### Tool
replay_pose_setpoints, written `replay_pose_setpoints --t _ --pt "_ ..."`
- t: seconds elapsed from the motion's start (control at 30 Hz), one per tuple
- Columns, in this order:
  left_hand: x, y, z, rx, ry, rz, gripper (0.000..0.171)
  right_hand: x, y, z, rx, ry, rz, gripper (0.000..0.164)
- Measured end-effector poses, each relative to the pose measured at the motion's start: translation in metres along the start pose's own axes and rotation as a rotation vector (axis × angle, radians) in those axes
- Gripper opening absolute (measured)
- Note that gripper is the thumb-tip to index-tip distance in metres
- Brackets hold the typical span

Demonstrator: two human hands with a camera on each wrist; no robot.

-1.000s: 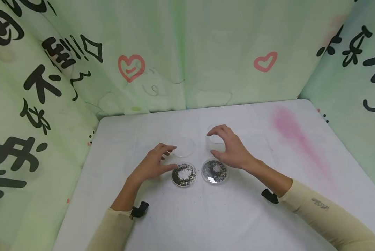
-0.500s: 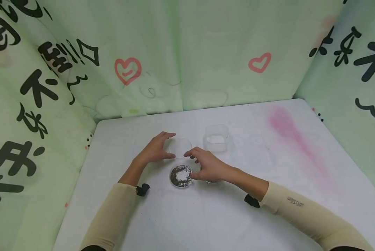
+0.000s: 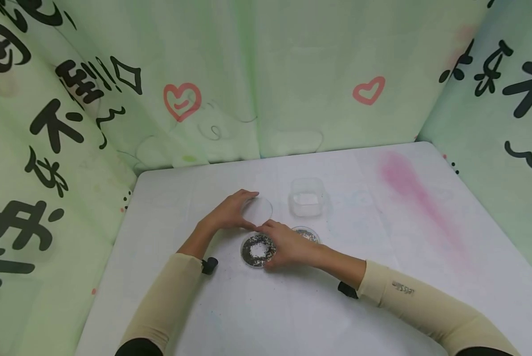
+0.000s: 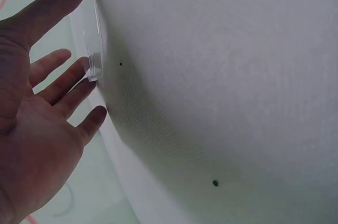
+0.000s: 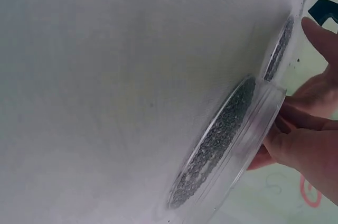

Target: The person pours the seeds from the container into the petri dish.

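My left hand (image 3: 231, 210) spans a clear round dish lid (image 3: 260, 211), thumb at the near edge and fingers at the far edge. In the left wrist view the thumb and fingertips meet the clear lid (image 4: 94, 39). A petri dish (image 3: 253, 251) of dark grains, pale in the middle, lies just nearer. My right hand (image 3: 288, 243) reaches over that dish's right side, covering part of it. The right wrist view shows the right thumb held slightly apart from the dish (image 5: 279, 52). A second petri dish of grains (image 3: 309, 234) is partly hidden behind the right hand.
A clear square plastic box (image 3: 307, 198) stands behind the second dish. The white tablecloth (image 3: 194, 188) has a pink stain (image 3: 404, 173) at the right and a few dark grains scattered on it. Green curtains (image 3: 292, 74) surround the table.
My right hand has left the clear box and moved left and nearer to the first dish. The left hand has moved from above the first dish to round the clear lid.
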State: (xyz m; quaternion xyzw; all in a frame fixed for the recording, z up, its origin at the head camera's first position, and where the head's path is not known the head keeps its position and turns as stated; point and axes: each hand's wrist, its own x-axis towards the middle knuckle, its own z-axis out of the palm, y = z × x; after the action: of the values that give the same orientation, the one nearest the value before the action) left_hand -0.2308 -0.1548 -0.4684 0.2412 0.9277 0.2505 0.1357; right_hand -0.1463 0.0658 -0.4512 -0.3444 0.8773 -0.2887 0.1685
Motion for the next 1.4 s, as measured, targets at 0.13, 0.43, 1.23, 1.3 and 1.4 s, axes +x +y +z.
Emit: replay_pose_setpoints --t 0.13,0.43,1.23,1.3,1.4 --pt "0.0 0.0 0.001 0.02 0.006 0.003 0.098 0.0 -0.001 0.002 -0.008 0.001 -0.003 0.091" --pt "-0.016 -0.011 -0.001 -0.035 0.031 -0.015 0.097 0.001 -0.001 0.003 -0.035 0.009 -0.006 0.088" --pt "-0.105 -0.005 -0.016 -0.184 0.073 0.005 0.094 0.004 0.005 0.004 -0.025 0.016 -0.006 0.09" --pt "-0.108 -0.003 -0.017 -0.181 0.075 0.004 0.094 0.004 0.005 0.004 -0.025 0.02 -0.009 0.09" --pt "-0.113 -0.002 -0.019 -0.174 0.083 0.002 0.092 0.005 0.005 0.005 -0.021 0.02 -0.011 0.089"
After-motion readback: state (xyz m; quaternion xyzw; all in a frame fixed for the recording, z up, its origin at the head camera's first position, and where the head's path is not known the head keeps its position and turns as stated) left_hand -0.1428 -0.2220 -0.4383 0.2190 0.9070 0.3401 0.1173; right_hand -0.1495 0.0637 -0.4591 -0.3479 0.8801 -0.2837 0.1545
